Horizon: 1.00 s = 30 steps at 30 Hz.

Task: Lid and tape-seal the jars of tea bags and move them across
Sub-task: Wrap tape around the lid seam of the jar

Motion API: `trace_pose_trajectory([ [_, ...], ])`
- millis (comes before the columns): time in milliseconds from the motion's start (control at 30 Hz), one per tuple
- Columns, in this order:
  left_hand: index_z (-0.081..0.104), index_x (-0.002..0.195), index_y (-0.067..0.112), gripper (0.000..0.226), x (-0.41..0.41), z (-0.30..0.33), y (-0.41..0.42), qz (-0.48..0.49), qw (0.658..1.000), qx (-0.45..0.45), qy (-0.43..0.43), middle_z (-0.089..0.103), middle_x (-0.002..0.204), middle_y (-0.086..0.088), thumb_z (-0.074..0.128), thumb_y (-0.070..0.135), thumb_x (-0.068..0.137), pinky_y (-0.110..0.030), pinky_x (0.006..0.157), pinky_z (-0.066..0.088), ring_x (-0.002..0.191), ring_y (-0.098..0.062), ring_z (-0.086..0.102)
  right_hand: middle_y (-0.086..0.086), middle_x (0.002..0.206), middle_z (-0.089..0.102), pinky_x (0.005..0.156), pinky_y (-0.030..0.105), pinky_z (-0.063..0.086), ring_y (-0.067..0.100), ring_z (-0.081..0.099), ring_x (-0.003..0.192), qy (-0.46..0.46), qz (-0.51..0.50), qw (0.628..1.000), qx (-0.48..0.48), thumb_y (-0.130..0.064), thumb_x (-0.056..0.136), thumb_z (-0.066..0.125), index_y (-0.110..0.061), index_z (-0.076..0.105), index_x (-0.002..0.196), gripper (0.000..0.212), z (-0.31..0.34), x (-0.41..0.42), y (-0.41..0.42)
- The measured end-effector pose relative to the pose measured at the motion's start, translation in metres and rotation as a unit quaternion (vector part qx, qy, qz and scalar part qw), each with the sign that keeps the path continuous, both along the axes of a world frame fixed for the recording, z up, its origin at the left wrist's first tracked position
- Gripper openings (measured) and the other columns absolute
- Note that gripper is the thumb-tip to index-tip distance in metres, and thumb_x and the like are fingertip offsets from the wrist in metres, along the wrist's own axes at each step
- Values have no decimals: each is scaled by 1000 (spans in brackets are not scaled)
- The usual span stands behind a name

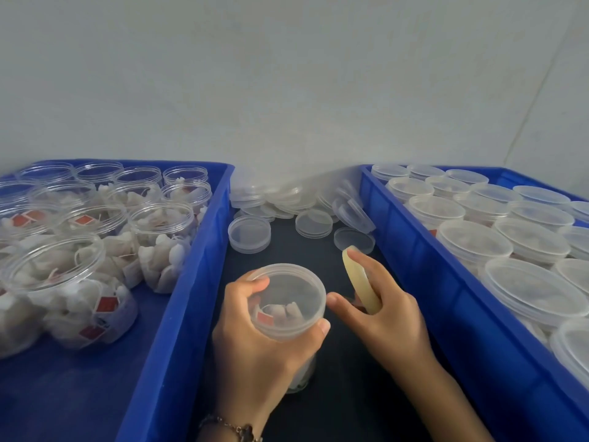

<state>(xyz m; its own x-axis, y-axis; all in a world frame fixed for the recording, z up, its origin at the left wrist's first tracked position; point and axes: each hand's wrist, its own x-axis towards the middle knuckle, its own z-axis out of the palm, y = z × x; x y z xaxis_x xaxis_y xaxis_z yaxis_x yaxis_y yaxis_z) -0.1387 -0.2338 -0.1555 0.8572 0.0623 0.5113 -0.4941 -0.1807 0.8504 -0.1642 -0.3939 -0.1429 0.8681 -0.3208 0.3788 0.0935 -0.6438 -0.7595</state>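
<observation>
My left hand (255,339) grips a clear jar (288,301) of tea bags with its lid on, held over the dark table between the two bins. My right hand (382,311) holds a yellowish roll of tape (358,279) just right of the jar, thumb reaching toward the lid's edge. The left blue bin (178,282) holds several open jars of tea bags (73,282). In the right blue bin (424,282) stand several lidded jars (471,240).
A pile of loose clear lids (287,199) lies at the back of the dark table (334,378) between the bins, with single lids (249,233) nearer. A pale wall rises behind everything. I wear a bracelet (232,427) on the left wrist.
</observation>
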Motion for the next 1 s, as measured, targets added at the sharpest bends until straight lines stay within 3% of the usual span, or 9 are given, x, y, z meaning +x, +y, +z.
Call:
trace_pose_trajectory([
  [100, 48, 98, 40, 67, -1, 1, -4, 11, 1000, -18, -14, 55, 108, 27, 75, 55, 39, 0, 74, 40, 100, 16, 52, -26, 115, 56, 90, 37, 49, 8, 60, 106, -33, -32, 999, -16, -82, 52, 53, -81, 25, 112, 66, 0, 0, 4],
  [267, 47, 98, 38, 66, -3, 2, -9, 31, 999, -35, -27, 56, 112, 20, 75, 53, 40, -3, 76, 42, 101, 10, 55, -60, 95, 39, 87, 32, 48, 7, 60, 105, -74, -40, 996, -43, -62, 64, 64, -66, 28, 123, 69, -2, 2, 16],
  [400, 46, 96, 38, 64, -3, 3, -11, 48, 998, -37, -36, 54, 110, 24, 73, 54, 40, 1, 75, 38, 101, 17, 50, -61, 89, 39, 80, 27, 44, -1, 51, 99, -86, -49, 993, -58, -54, 68, 65, -66, 28, 121, 66, -1, 7, 17],
  [567, 45, 96, 38, 66, -1, 0, -12, 61, 996, -53, -32, 53, 112, 25, 74, 52, 39, 0, 75, 39, 101, 15, 52, -26, 101, 61, 84, 44, 52, 15, 62, 99, -79, -33, 994, -63, -47, 75, 62, -67, 31, 122, 60, 4, 14, 25],
  [667, 45, 95, 39, 65, -1, -1, -14, 66, 995, -61, -30, 53, 114, 24, 73, 53, 38, 1, 77, 38, 101, 17, 51, -33, 98, 50, 89, 43, 50, 16, 59, 107, -54, -36, 997, -40, -47, 74, 69, -66, 31, 122, 64, 6, 21, 20],
  [833, 48, 98, 27, 68, 1, -2, -17, 73, 995, -44, -51, 52, 116, 21, 71, 53, 40, 3, 73, 37, 95, 22, 50, -18, 85, 60, 77, 43, 53, 12, 60, 80, -78, -30, 994, -77, -34, 80, 66, -67, 27, 125, 68, 2, 23, 22],
  [933, 46, 98, 30, 69, 2, -2, -17, 80, 995, -34, -47, 50, 115, 25, 71, 56, 40, 4, 73, 36, 94, 23, 49, -11, 91, 67, 77, 42, 54, 12, 64, 82, -98, -32, 991, -83, -24, 83, 68, -65, 41, 124, 64, 1, 25, 23],
  [1000, 44, 98, 35, 69, 2, -2, -18, 88, 995, -30, -39, 48, 113, 29, 71, 58, 39, 5, 72, 35, 94, 23, 48, -6, 93, 69, 79, 42, 53, 13, 64, 85, -89, -21, 993, -70, -20, 84, 67, -71, 35, 117, 68, 0, 29, 23],
])
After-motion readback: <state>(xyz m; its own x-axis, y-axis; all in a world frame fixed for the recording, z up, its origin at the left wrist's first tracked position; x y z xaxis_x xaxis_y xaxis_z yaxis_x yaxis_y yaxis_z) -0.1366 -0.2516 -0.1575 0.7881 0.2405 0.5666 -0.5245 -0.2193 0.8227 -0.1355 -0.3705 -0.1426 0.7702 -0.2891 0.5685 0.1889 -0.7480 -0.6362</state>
